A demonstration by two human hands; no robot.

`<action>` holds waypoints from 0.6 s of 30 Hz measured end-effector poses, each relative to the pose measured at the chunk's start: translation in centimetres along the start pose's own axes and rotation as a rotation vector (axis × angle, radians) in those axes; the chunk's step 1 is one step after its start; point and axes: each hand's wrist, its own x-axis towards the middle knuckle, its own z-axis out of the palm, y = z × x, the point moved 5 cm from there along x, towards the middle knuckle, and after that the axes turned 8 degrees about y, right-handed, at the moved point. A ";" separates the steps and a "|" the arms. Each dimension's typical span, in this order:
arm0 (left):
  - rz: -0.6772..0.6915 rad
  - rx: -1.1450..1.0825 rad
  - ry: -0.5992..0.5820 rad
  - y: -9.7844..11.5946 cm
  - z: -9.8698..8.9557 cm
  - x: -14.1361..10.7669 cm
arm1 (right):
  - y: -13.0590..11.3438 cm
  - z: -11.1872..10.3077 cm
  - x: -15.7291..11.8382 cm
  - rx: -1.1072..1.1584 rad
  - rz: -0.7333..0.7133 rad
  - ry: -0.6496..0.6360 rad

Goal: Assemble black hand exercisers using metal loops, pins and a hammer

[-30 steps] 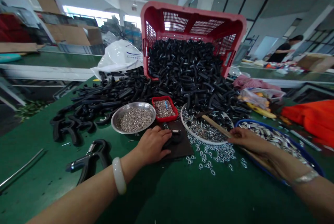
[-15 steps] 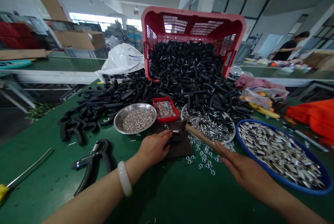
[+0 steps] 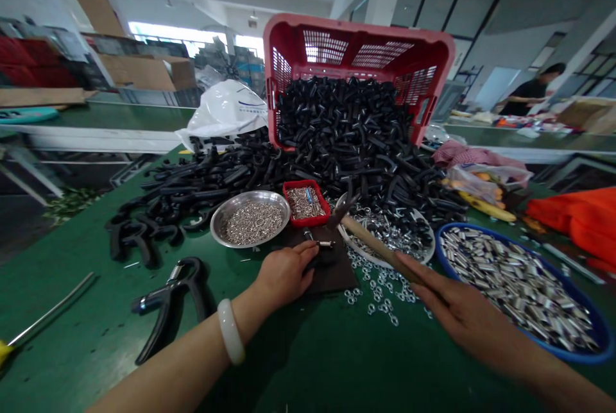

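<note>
My right hand (image 3: pixel 450 297) is closed round the wooden handle of a hammer (image 3: pixel 373 243). The dark hammer head is raised over the brown block (image 3: pixel 339 272), just right of the part there. With my left hand (image 3: pixel 283 272), a white bangle on its wrist, I grip a black plastic handle piece (image 3: pixel 323 259) against the block. A metal pin with a spring (image 3: pixel 323 244) sticks out of that piece beside my fingertips. My fingers hide much of the piece. A red tray of small pins (image 3: pixel 305 202) and a metal bowl of small fittings (image 3: pixel 250 219) stand just behind.
A red crate (image 3: pixel 356 47) on its side spills black handle pieces over the table. At right are a white plate of rings (image 3: pixel 385 233) and a blue basin of metal sleeves (image 3: pixel 520 285). A screwdriver (image 3: pixel 52 307) and an assembled black piece (image 3: pixel 168 304) lie left.
The hammer head has lifted a little, and my right hand has shifted slightly with it. My left hand keeps the black piece in the same place.
</note>
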 end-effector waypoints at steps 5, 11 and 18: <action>-0.006 -0.003 -0.011 0.1 -0.3 0.0 | 0.8 0.4 -0.2 0.030 0.096 0.012; -0.015 -0.078 -0.001 -0.6 -0.3 -0.3 | 0.2 0.0 1.0 0.126 0.123 -0.130; -0.221 -0.111 0.042 -2.8 0.0 -1.0 | -1.6 1.7 0.9 0.134 0.075 -0.072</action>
